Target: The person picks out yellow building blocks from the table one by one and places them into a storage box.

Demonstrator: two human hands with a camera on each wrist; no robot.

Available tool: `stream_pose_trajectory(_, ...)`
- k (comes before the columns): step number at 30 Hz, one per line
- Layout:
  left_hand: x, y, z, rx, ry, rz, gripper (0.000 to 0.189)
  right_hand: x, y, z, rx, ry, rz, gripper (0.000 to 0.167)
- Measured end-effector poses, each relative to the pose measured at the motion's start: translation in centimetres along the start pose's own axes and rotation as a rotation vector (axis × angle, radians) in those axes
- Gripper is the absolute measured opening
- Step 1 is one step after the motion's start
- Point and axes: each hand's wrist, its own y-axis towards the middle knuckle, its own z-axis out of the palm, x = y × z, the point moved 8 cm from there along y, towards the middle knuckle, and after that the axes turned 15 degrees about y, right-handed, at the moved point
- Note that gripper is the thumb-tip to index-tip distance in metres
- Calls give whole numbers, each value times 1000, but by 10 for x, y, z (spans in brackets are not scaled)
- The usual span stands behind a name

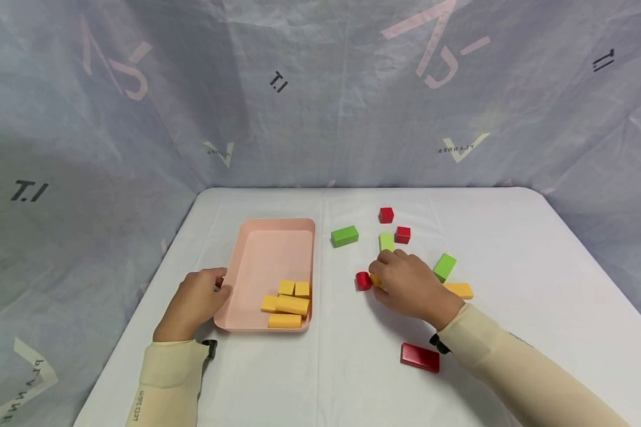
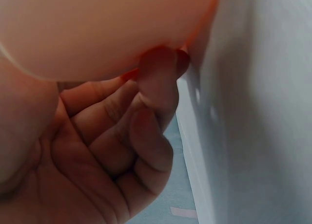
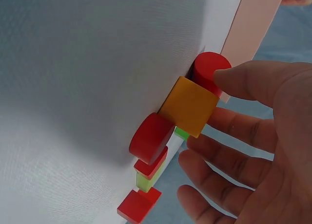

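A pink tray (image 1: 267,252) stands left of centre, with several yellow blocks (image 1: 292,305) in its near right corner. My left hand (image 1: 199,299) grips its left side; in the left wrist view bent fingers (image 2: 158,83) reach under the tray wall (image 2: 107,34). Right of the tray, my right hand (image 1: 406,284) is at a yellow block (image 3: 190,106), mostly covered by it in the head view. Its thumb and index finger are parted around one corner of this block, the other fingers loosely bent. A red cylinder (image 3: 209,70) and a round red block (image 3: 152,138) flank the yellow one.
Beyond the right hand lie two red cubes (image 1: 386,215), a light green block (image 1: 386,241) and a green block (image 1: 345,236). Another green block (image 1: 445,267) and a yellow block (image 1: 458,290) lie right of it. A dark red block (image 1: 419,357) lies nearer.
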Motion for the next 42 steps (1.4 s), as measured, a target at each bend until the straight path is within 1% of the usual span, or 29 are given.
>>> stream_pose_trajectory(5, 0, 1, 0, -8, -3, 4, 17, -2, 0, 3, 11, -1, 13, 27)
stream_pose_trajectory(13, 1, 1, 1, -8, -3, 9, 20, -3, 1, 7, 26, 10, 24, 31)
stream_pose_trajectory(19, 1, 1, 0, -15, 0, 8, 17, -4, 0, 9, 32, 6, 16, 32)
stream_pose_trajectory(28, 0, 1, 0, -13, -1, 4, 19, -5, 0, 12, 26, -10, 12, 32)
stream_pose_trajectory(35, 1, 1, 0, -13, 6, 3, 14, -7, -1, 15, 50, -2, 33, 35)
stream_pose_trajectory(42, 1, 0, 0, -15, 7, 7, 12, -8, -1, 17, 67, -1, 50, 37)
